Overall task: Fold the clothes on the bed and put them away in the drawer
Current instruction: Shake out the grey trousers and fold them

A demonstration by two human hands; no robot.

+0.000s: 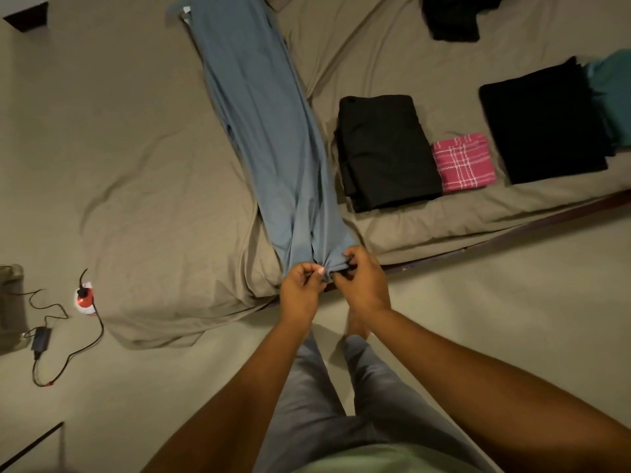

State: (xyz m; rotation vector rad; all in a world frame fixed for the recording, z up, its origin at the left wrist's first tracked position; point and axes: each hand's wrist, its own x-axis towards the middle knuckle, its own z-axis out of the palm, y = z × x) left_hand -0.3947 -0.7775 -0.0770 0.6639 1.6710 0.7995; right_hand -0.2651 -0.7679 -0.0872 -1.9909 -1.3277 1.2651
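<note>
Long grey-blue trousers (pixel 266 131) lie stretched out on the bed (pixel 136 165), running from the far top down to the bed's near corner. My left hand (pixel 300 288) and my right hand (pixel 362 281) both pinch the bunched near end of the trousers at the mattress edge, side by side. To the right on the bed sit a folded black garment (pixel 386 151), a small folded pink checked cloth (pixel 464 162), and a second folded black garment (pixel 543 121) with a teal one (pixel 614 93) beside it.
A crumpled black garment (pixel 450 15) lies at the far right of the bed. On the floor to the left are a red-and-white plug socket (pixel 85 298), a black adapter (pixel 41 337) and its trailing cable. My legs stand at the bed's edge.
</note>
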